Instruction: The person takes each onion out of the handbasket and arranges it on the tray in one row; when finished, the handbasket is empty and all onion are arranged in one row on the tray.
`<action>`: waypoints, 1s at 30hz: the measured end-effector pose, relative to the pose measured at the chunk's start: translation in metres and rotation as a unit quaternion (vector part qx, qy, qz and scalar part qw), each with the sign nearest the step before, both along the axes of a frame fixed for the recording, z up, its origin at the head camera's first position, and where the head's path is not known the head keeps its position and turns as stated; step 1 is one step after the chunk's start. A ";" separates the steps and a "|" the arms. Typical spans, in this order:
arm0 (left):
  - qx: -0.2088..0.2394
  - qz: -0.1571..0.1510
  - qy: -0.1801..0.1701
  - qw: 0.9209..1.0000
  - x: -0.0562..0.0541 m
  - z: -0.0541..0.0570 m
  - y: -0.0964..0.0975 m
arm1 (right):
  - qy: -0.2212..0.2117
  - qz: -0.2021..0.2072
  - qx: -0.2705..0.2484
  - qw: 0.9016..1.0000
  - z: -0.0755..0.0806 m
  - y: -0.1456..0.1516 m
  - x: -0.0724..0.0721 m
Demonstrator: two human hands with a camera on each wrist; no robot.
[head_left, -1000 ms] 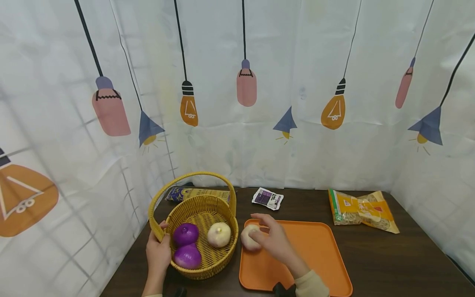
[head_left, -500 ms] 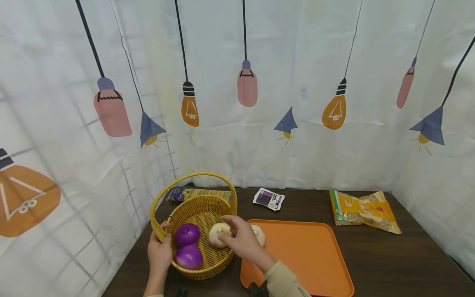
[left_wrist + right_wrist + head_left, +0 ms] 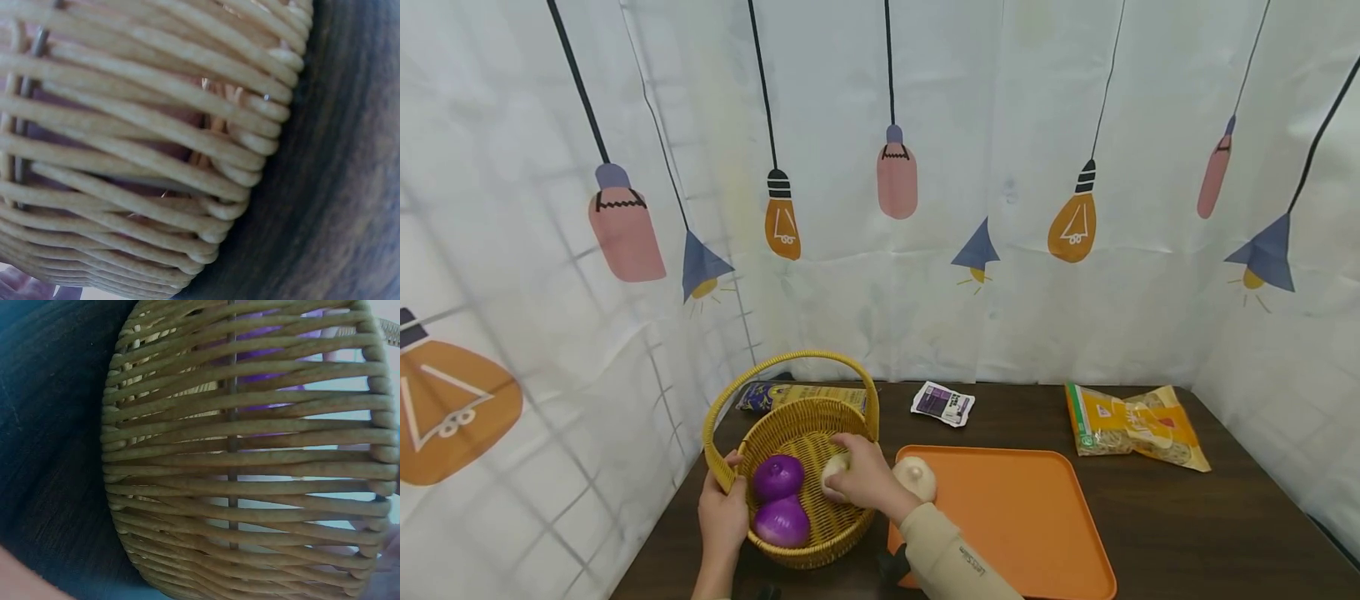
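Note:
A yellow woven basket [image 3: 816, 546] with a tall arched handle stands on the dark table in the head view. My left hand [image 3: 722, 508] grips it at the left, where handle and rim meet. Two purple onions [image 3: 778, 477] lie inside, one in front of the other. My right hand [image 3: 861, 473] reaches over the right rim, its fingers around a white onion [image 3: 831, 479] in the basket; the hand hides part of it. A second white onion [image 3: 915, 477] sits on the orange tray [image 3: 1015, 517]. Both wrist views show the basket's weave [image 3: 137, 137] up close, purple showing through in the right one.
Behind the basket lies a blue-and-yellow packet [image 3: 805, 393]. A small purple-and-white sachet [image 3: 943, 404] is at the table's back, and an orange noodle bag [image 3: 1135, 425] at the right. Lamp-printed curtains [image 3: 850, 317] close off the back and sides.
My right hand has moved left from the white onion on the tray to the white onion in the basket, and its fingers have closed around that one. The left hand keeps its hold.

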State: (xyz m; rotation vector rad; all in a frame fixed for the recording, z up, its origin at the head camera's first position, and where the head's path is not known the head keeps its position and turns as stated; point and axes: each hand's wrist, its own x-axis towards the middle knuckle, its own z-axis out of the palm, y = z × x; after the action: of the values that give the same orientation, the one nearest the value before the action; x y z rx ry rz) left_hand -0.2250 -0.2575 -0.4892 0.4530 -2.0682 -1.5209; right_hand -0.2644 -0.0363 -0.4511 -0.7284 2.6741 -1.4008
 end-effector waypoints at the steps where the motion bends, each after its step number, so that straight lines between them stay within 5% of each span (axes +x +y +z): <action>1: -0.002 0.000 0.001 1.000 0.000 0.000 0.000 | 0.000 0.000 0.006 1.000 0.000 -0.001 -0.001; 19: -0.006 0.006 -0.002 1.000 -0.001 0.000 0.000 | 0.018 0.032 0.095 0.995 -0.005 -0.014 -0.005; 30: -0.005 -0.001 0.002 1.000 -0.002 -0.001 -0.001 | 0.075 0.049 0.194 0.977 -0.012 -0.018 -0.001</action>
State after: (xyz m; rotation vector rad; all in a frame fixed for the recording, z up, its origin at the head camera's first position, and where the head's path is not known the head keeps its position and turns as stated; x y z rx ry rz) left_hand -0.2267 -0.2582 -0.4900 0.4438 -2.0725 -1.5121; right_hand -0.2656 -0.0542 -0.4629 -0.9348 2.8469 -0.7923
